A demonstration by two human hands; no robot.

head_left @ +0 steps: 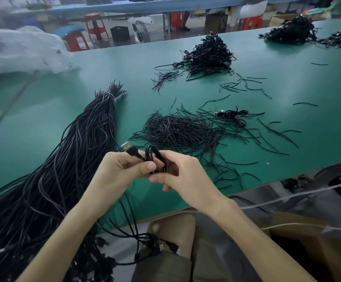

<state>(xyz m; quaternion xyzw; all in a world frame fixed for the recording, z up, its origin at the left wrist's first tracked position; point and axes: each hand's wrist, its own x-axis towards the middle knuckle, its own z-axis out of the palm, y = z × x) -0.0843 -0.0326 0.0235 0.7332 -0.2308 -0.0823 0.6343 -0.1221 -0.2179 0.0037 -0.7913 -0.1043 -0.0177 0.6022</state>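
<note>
No lettering can be read (all too blurred).

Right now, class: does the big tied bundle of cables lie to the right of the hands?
No, the bundle lies left of the left hand, which grips a cable.

Hands: two, left hand (120,169), right hand (183,176)
Held cable (154,154): one
Tied cable bundle (88,135): one
Loose tie pile (177,130): one
Heaps of coiled cables (208,55): three, possibly four at the right edge
Red stools (95,25): four

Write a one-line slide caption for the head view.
Left hand and right hand hold a looped USB cable over the green table.
</note>
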